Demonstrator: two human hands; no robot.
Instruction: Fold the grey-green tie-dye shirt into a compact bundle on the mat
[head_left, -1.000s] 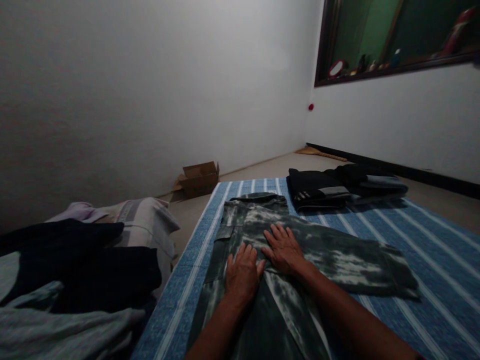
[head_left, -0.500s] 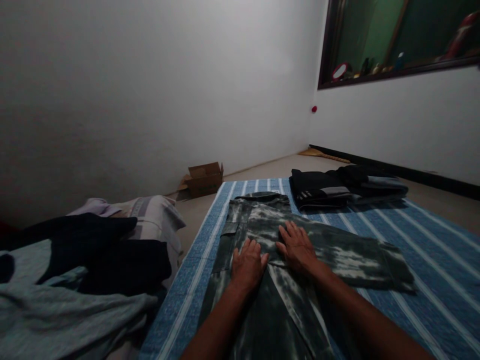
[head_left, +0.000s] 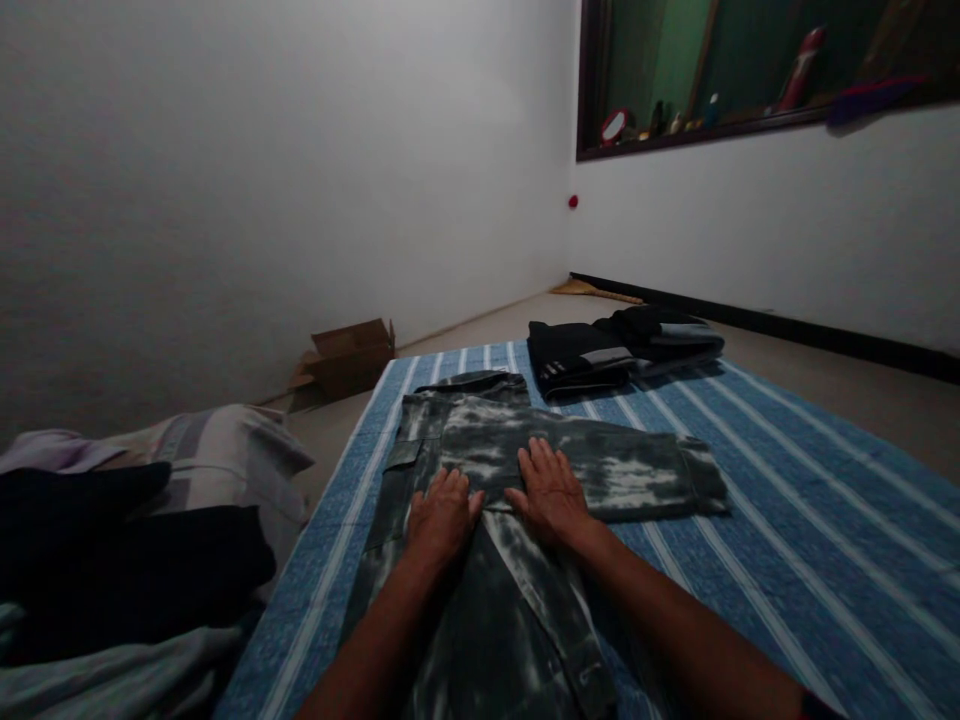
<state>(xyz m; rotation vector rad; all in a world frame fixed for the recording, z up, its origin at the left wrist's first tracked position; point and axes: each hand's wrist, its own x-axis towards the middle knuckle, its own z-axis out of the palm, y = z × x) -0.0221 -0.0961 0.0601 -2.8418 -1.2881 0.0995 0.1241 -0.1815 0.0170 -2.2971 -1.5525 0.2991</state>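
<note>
A dark grey-green jacket [head_left: 517,600] with pale blotches lies spread on a blue striped cloth [head_left: 757,520], its collar end away from me. One sleeve [head_left: 637,470] stretches across its upper part and out to the right, cuff outermost. My left hand [head_left: 444,512] rests palm down on the jacket near the sleeve's lower edge, fingers extended. To its right, my right hand [head_left: 551,488] presses flat on the sleeve with fingers slightly spread. Neither hand grasps anything. Another narrow strip of the garment, perhaps the second sleeve, runs toward me beneath my right forearm.
Folded dark clothes [head_left: 581,358] lie at the cloth's far edge. Loose dark and grey garments [head_left: 142,570] are heaped at left beside a pale checked cloth [head_left: 225,440]. A cardboard box [head_left: 349,358] sits on the floor by the wall. A window [head_left: 750,75] is at upper right.
My view has turned to the right, so everything sits further left in the picture. Both hands stay flat on the jacket, with the sleeve still lying out to the right.
</note>
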